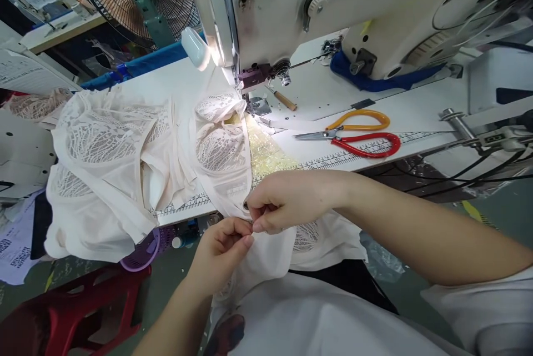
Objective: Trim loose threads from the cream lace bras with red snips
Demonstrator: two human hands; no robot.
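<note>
At the table's near edge, the left hand (pixel 222 242) and right hand (pixel 277 200) each pinch shut on the hem of the white lace garment (pixel 220 145), whose body stretches toward twelve o'clock under the sewing machine (pixel 291 11), scissors (pixel 353 134) at two o'clock.

The garment (pixel 216 145) is soft matt cloth, part openwork lace, part smooth fabric. The sewing machine (pixel 333 6) has a glossy painted casing, probably metal. The scissors (pixel 353 134) pair bare metal blades with shiny plastic-coated handles. The table (pixel 316 95) looks smooth and matt.
</note>
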